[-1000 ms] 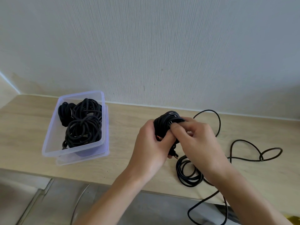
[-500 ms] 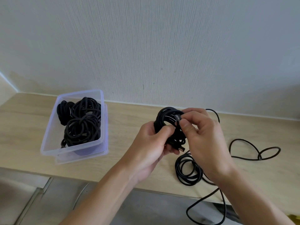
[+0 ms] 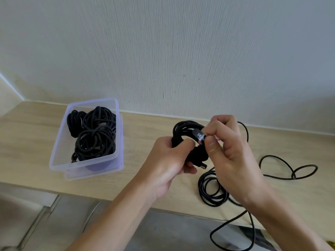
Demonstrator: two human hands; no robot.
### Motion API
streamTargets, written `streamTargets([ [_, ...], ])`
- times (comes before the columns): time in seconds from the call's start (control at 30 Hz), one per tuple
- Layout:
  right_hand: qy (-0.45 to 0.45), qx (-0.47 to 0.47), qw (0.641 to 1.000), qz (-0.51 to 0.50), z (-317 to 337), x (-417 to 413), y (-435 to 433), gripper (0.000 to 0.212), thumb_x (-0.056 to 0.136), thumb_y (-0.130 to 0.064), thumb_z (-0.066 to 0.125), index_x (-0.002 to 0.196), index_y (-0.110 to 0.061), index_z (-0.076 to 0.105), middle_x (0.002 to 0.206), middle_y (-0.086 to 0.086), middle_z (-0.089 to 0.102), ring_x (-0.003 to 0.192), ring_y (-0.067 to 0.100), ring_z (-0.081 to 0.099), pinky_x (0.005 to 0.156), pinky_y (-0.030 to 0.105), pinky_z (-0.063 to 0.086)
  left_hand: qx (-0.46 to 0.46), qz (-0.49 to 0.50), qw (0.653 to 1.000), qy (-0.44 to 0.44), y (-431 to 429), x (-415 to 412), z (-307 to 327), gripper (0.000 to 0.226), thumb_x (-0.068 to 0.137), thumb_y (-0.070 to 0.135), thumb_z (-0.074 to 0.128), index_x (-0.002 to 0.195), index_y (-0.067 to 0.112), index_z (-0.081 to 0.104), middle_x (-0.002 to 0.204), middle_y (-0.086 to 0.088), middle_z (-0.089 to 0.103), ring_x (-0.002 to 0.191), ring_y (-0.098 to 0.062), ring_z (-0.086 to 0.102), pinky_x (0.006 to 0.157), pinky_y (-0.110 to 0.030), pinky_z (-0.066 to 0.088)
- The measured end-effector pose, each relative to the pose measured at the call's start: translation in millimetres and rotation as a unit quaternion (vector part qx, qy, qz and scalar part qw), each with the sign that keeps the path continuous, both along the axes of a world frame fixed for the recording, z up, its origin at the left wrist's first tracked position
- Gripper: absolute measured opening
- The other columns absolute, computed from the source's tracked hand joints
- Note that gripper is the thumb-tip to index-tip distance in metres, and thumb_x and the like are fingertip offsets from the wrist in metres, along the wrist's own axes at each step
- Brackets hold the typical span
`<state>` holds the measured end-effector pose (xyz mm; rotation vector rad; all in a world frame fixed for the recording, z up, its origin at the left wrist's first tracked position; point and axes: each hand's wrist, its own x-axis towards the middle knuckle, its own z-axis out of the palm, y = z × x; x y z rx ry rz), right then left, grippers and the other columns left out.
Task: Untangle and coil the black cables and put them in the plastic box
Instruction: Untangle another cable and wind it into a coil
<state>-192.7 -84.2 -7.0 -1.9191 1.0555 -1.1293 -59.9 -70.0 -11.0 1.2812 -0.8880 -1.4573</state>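
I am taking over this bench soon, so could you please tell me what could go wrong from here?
1. The right hand pinches the strap on the coil that the left hand holds; if that grip slips, the coil may spring loose.
2. The loose cable hangs over the table edge; an arm could snag it and drag it off.

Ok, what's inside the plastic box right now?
Coiled black cables lie in the plastic box, at least two bundles overlapping. How many exactly I cannot tell, and the box floor beneath them is covered.
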Motion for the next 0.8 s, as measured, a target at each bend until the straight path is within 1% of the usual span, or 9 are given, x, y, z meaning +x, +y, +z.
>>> streamTargets([
  [0.1,0.004,0.025,1.000,0.000,-5,1,-1,0.015,0.095,-0.017,0.038,0.084,-0.019,0.048,0.101,-0.004,0.040,0.086,0.004,0.044,0.073,0.007,0.040,-0.013,0.022,1.000,-0.010,0,-1,-2,0.045,0.093,0.001,0.052,0.054,0.017,0.069,0.061,-0.006,0.066,0.053,-0.015,0.059,0.056,-0.031,0.053],
  [0.17,0.055,0.021,0.998,-0.011,-10,2,-2,0.014,0.095,-0.026,0.037,0.086,-0.021,0.045,0.104,-0.013,0.037,0.096,0.010,0.044,0.080,0.006,0.035,-0.033,0.038,0.999,-0.015,0,-2,-4,0.037,0.092,0.001,0.052,0.063,0.013,0.072,0.062,-0.006,0.065,0.056,-0.016,0.061,0.059,-0.032,0.055],
  [0.23,0.104,0.015,0.994,-0.007,-14,2,-1,0.013,0.098,-0.033,0.044,0.092,-0.021,0.046,0.109,-0.019,0.034,0.105,0.005,0.042,0.085,0.003,0.032,-0.045,0.054,0.997,-0.021,0,-3,-4,0.038,0.091,0.001,0.052,0.063,0.017,0.073,0.061,-0.003,0.064,0.060,-0.017,0.062,0.065,-0.036,0.059],
  [0.3,0.129,-0.004,0.992,-0.014,-17,1,-1,0.012,0.095,-0.028,0.054,0.101,-0.019,0.049,0.114,-0.019,0.033,0.108,-0.001,0.040,0.089,0.003,0.031,-0.052,0.076,0.995,-0.028,-1,-3,-4,0.046,0.089,0.000,0.052,0.054,0.022,0.071,0.059,-0.001,0.064,0.061,-0.017,0.063,0.068,-0.039,0.062],
  [0.4,0.128,-0.056,0.988,-0.061,-20,1,-2,0.014,0.092,-0.015,0.063,0.105,-0.016,0.057,0.107,-0.014,0.038,0.102,-0.003,0.043,0.088,0.005,0.034,-0.078,0.095,0.991,-0.044,0,-5,-5,0.048,0.090,0.000,0.053,0.054,0.026,0.071,0.056,0.004,0.062,0.059,-0.015,0.062,0.071,-0.045,0.063],
  [0.53,0.118,-0.079,0.984,-0.111,-17,2,-3,0.017,0.090,-0.011,0.066,0.106,-0.017,0.069,0.094,-0.009,0.047,0.090,-0.006,0.049,0.078,0.004,0.037,-0.141,0.117,0.979,-0.093,0,-6,-7,0.024,0.090,0.001,0.056,0.081,0.016,0.072,0.060,0.011,0.064,0.062,-0.010,0.066,0.065,-0.037,0.062],
  [0.6,0.121,-0.078,0.982,-0.120,-16,3,-2,0.025,0.088,-0.003,0.064,0.107,-0.018,0.071,0.091,-0.009,0.052,0.086,-0.002,0.052,0.074,0.005,0.039,-0.158,0.134,0.970,-0.125,-1,-6,-12,0.010,0.087,0.010,0.059,0.091,0.008,0.069,0.060,0.014,0.061,0.060,-0.006,0.063,0.066,-0.036,0.062],
  [0.7,0.119,-0.081,0.982,-0.125,-16,4,0,0.027,0.084,0.004,0.063,0.100,-0.017,0.072,0.085,-0.010,0.058,0.081,-0.007,0.053,0.071,0.005,0.039,-0.157,0.157,0.958,-0.182,-2,-5,-18,0.029,0.077,0.035,0.061,0.094,0.013,0.066,0.063,0.013,0.058,0.060,-0.008,0.058,0.067,-0.044,0.061],
  [0.8,0.098,-0.079,0.982,-0.138,-15,6,2,0.023,0.084,0.006,0.064,0.093,-0.015,0.070,0.080,-0.015,0.057,0.078,-0.011,0.052,0.069,0.002,0.037,-0.151,0.176,0.951,-0.203,-2,-6,-19,0.017,0.083,0.029,0.064,0.094,0.016,0.064,0.071,0.007,0.064,0.066,-0.011,0.064,0.069,-0.040,0.060],
])
